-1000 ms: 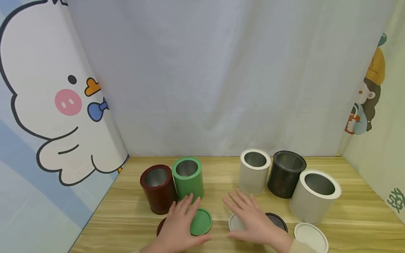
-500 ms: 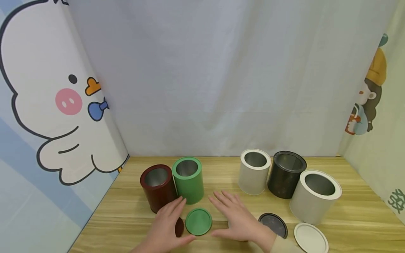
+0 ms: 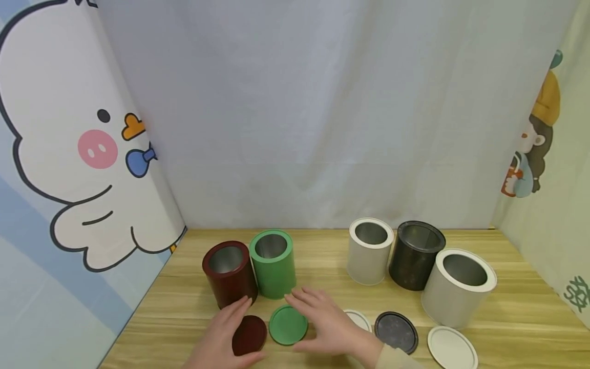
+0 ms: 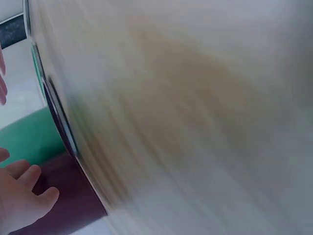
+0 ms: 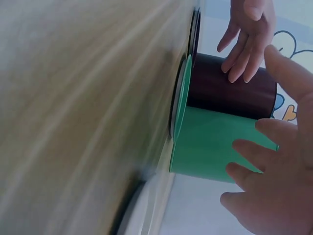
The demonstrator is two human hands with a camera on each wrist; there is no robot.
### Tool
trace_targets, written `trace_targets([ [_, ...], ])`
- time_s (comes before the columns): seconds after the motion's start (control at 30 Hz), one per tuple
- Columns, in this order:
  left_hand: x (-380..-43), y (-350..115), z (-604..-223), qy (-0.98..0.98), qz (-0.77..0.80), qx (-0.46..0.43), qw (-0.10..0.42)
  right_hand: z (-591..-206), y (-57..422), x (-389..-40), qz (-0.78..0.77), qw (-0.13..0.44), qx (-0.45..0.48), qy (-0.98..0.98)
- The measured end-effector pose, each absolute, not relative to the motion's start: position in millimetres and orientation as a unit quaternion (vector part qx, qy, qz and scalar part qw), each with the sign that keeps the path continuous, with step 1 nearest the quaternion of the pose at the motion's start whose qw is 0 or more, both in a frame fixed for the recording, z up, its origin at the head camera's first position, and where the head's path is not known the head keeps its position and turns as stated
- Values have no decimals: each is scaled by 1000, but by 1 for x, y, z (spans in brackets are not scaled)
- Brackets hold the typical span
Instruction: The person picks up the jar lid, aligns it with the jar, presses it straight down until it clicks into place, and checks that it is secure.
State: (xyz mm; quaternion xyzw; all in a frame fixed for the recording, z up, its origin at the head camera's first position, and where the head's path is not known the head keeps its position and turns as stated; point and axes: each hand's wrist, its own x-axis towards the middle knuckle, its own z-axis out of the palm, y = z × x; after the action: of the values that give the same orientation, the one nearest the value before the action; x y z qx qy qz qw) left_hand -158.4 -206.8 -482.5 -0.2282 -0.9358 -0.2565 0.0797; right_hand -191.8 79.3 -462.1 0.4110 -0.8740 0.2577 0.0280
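Observation:
My left hand (image 3: 220, 338), fingers extended and thumb apart, hovers at the left side of a dark red lid (image 3: 250, 335) lying on the table. Beside that lid lies a green lid (image 3: 288, 325), with my right hand (image 3: 328, 328) at its right edge, fingers spread and holding nothing. Behind them a dark red canister (image 3: 230, 282) and a green canister (image 3: 275, 271) stand upright, both uncovered. In the right wrist view the green lid (image 5: 182, 100) shows edge-on in front of the canisters. Part of a white lid (image 3: 358, 319) is hidden under my right hand.
To the right stand a small white canister (image 3: 367, 264), a black canister (image 3: 410, 266) and a larger white canister (image 3: 451, 302), all uncovered. A black lid (image 3: 396, 332) and another white lid (image 3: 452, 348) lie before them. A grey curtain (image 3: 304, 128) hangs behind the table.
Both hands have moved left. My right hand has left the black lid and much of the white lid uncovered and come beside the green lid; my left hand has uncovered the dark red lid.

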Motion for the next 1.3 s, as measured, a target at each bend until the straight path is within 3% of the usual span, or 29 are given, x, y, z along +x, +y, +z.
trace_targets([
  [0.27,-157,-222,-489,-928,-249,-250,122,-465,67,-193,251,38,438,-863],
  [0.97,-159,-248,-493,-922,-260,-258,127,-464,41,-203,231,61,439,-866],
  [1.3,-164,-257,-499,-917,-219,-297,151,-469,32,-213,199,36,470,-859],
])
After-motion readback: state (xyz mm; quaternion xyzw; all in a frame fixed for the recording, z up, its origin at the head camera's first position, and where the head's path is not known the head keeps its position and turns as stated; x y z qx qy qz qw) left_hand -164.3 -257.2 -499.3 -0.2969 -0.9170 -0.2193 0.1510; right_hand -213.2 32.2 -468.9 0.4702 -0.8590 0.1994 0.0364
